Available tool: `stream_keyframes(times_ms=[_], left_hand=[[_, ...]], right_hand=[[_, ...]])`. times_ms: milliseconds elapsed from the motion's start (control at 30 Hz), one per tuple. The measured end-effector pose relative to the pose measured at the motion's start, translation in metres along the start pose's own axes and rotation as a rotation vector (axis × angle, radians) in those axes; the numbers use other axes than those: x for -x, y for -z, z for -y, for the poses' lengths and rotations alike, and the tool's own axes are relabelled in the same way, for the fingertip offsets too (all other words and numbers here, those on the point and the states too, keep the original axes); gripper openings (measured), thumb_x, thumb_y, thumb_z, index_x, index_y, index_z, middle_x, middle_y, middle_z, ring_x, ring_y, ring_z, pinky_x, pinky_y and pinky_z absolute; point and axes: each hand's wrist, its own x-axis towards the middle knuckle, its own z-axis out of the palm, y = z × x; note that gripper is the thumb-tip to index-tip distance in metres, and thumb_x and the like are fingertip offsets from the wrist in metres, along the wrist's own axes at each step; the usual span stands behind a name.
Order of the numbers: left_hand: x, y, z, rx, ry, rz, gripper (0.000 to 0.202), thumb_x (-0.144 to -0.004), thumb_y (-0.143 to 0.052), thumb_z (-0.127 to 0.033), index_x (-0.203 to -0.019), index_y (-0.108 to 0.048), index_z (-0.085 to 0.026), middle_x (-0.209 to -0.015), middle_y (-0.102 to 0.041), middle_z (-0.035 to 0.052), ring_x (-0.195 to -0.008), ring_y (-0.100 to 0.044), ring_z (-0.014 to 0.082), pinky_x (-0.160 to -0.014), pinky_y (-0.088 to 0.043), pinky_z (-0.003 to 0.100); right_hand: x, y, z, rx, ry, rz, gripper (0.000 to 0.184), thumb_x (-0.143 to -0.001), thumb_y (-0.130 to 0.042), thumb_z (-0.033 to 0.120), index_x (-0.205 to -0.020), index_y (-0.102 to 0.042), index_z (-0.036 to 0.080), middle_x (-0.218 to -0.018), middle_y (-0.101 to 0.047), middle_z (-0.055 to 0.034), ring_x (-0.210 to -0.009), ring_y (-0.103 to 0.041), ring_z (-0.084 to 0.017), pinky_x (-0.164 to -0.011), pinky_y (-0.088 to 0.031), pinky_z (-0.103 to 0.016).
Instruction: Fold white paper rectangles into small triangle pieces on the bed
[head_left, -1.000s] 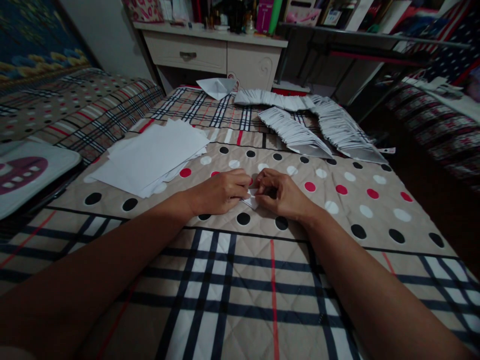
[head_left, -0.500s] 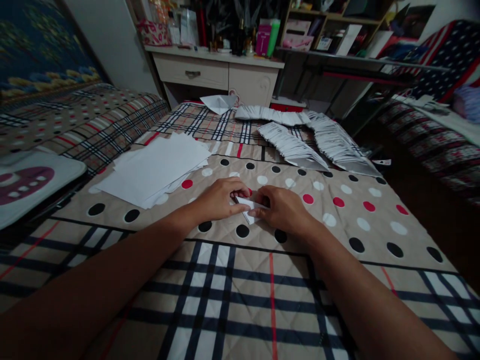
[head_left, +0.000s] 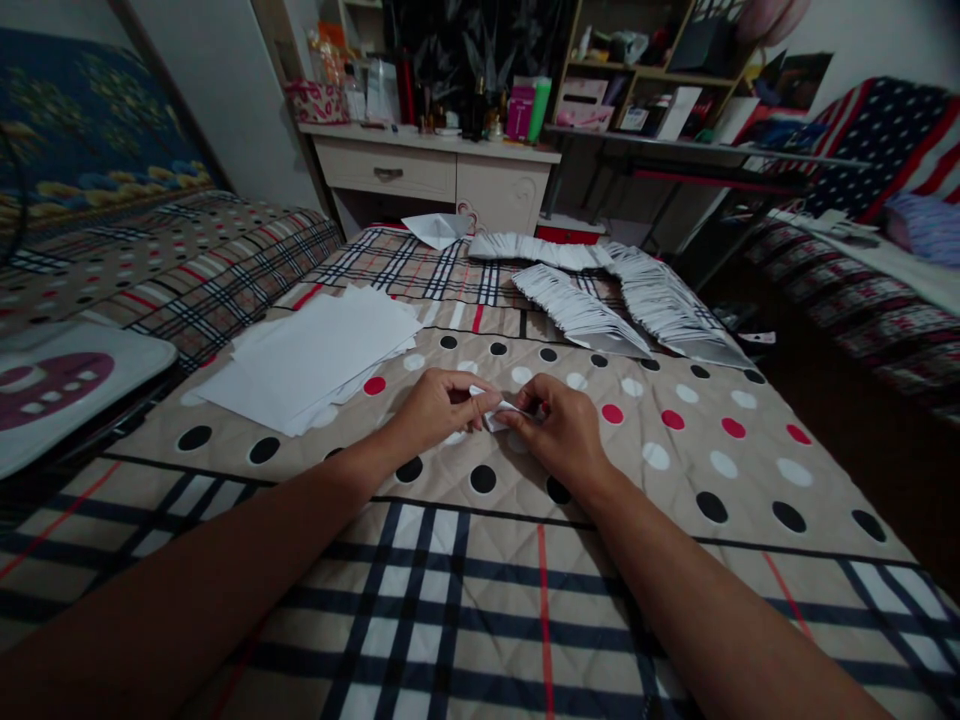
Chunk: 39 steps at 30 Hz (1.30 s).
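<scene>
Between my hands, above the dotted part of the bedspread, is a small folded piece of white paper (head_left: 496, 420), largely covered by fingers. My left hand (head_left: 444, 408) pinches its left side, thumb and fingertips pressed together. The right edge is gripped between thumb and curled fingers of my right hand (head_left: 559, 422). To the left lies a loose stack of flat white paper sheets (head_left: 315, 350). Beyond my right hand, rows of folded white paper pieces (head_left: 574, 312) stand packed tightly side by side, with a longer curved row (head_left: 667, 305) behind them.
A larger folded paper (head_left: 437, 230) lies at the bed's far edge. The bed's patterned quilt (head_left: 480, 620) spreads under everything. At the left edge is a white board-like object with a purple print (head_left: 135, 375). A white dresser (head_left: 420, 165) holding bottles and boxes stands past the bed.
My fingers have shifted on the folded paper, the left thumb moving in over it, and the paper now looks slightly lifted and tilted. The camera view has tipped up a little.
</scene>
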Motion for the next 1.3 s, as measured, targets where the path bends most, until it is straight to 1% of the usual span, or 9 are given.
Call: stream_keyframes(times_ms=[167,400,500,633,767,867,1067,1200,1300], left_hand=[[0.002,-0.003,-0.003,-0.032,-0.109,-0.07,0.022,-0.079,-0.067,-0.033,-0.074,-0.071,-0.012,-0.064,-0.066,0.0026,-0.045,-0.055,0.0072,-0.042,-0.042,0.017],[0.002,0.001,0.002,-0.07,-0.138,-0.046,0.029,-0.085,-0.059,-0.034,-0.068,-0.068,-0.012,-0.053,-0.06,0.0013,-0.044,-0.052,0.0078,-0.044,-0.041,0.018],[0.001,0.002,0.004,-0.012,-0.091,-0.02,0.037,-0.087,-0.055,-0.04,-0.067,-0.066,-0.011,-0.051,-0.058,0.0016,-0.044,-0.052,0.0082,-0.044,-0.041,0.018],[0.001,-0.002,0.002,0.065,0.032,0.018,0.037,-0.084,-0.06,-0.047,-0.083,-0.069,-0.011,-0.054,-0.062,0.0013,-0.042,-0.054,0.0088,-0.04,-0.04,0.018],[0.002,-0.008,0.0,0.081,0.116,0.005,0.034,-0.077,-0.07,-0.044,-0.077,-0.067,-0.01,-0.051,-0.063,0.002,-0.043,-0.058,0.0102,-0.041,-0.045,0.018],[0.002,-0.008,0.0,0.098,0.109,-0.033,0.031,-0.078,-0.071,-0.04,-0.071,-0.065,-0.01,-0.05,-0.063,0.0017,-0.041,-0.058,0.0094,-0.042,-0.047,0.017],[-0.001,-0.003,-0.001,0.134,0.104,-0.102,0.022,-0.078,-0.071,-0.031,-0.076,-0.064,-0.01,-0.049,-0.064,0.0003,-0.04,-0.058,0.0092,-0.042,-0.048,0.017],[-0.002,-0.003,-0.001,0.108,0.114,-0.11,0.014,-0.08,-0.067,-0.021,-0.071,-0.062,-0.011,-0.046,-0.061,-0.0012,-0.038,-0.055,0.0079,-0.04,-0.044,0.016],[-0.002,-0.005,-0.001,0.097,0.122,-0.118,0.016,-0.078,-0.068,-0.022,-0.069,-0.059,-0.012,-0.044,-0.058,-0.0029,-0.036,-0.052,0.0071,-0.037,-0.04,0.015]], right_hand=[[0.0,-0.002,0.0,-0.13,-0.064,-0.001,0.025,-0.071,-0.078,0.036,-0.068,-0.059,0.02,-0.06,-0.058,0.0038,-0.052,-0.046,-0.01,-0.052,-0.031,-0.024],[-0.001,-0.003,0.001,-0.318,-0.168,0.04,0.024,-0.067,-0.081,0.033,-0.066,-0.061,0.018,-0.058,-0.058,0.0041,-0.05,-0.046,-0.01,-0.049,-0.032,-0.023],[-0.002,-0.003,0.002,-0.361,-0.185,0.021,0.024,-0.066,-0.081,0.032,-0.065,-0.062,0.018,-0.059,-0.059,0.0032,-0.051,-0.047,-0.01,-0.049,-0.034,-0.023],[-0.002,-0.002,0.009,-0.454,-0.227,-0.012,0.025,-0.064,-0.081,0.031,-0.063,-0.06,0.018,-0.056,-0.058,0.003,-0.048,-0.046,-0.01,-0.046,-0.033,-0.023],[-0.002,-0.001,0.013,-0.473,-0.218,-0.061,0.025,-0.066,-0.079,0.032,-0.062,-0.059,0.018,-0.055,-0.055,0.003,-0.048,-0.043,-0.009,-0.046,-0.033,-0.022],[-0.002,-0.002,0.01,-0.523,-0.214,-0.037,0.025,-0.068,-0.079,0.036,-0.066,-0.061,0.018,-0.059,-0.057,0.002,-0.051,-0.045,-0.01,-0.048,-0.034,-0.023],[-0.004,0.0,0.001,-0.719,-0.235,0.097,0.033,-0.08,-0.066,0.048,-0.07,-0.067,0.017,-0.059,-0.057,0.0008,-0.053,-0.047,-0.011,-0.049,-0.035,-0.023],[-0.007,0.0,-0.002,-0.74,-0.259,0.13,0.026,-0.073,-0.073,0.043,-0.069,-0.072,0.017,-0.057,-0.06,0.0007,-0.052,-0.047,-0.011,-0.049,-0.035,-0.023],[-0.007,-0.001,-0.001,-0.743,-0.292,0.128,0.022,-0.067,-0.076,0.038,-0.068,-0.073,0.017,-0.052,-0.059,0.0011,-0.047,-0.046,-0.01,-0.046,-0.035,-0.023]])
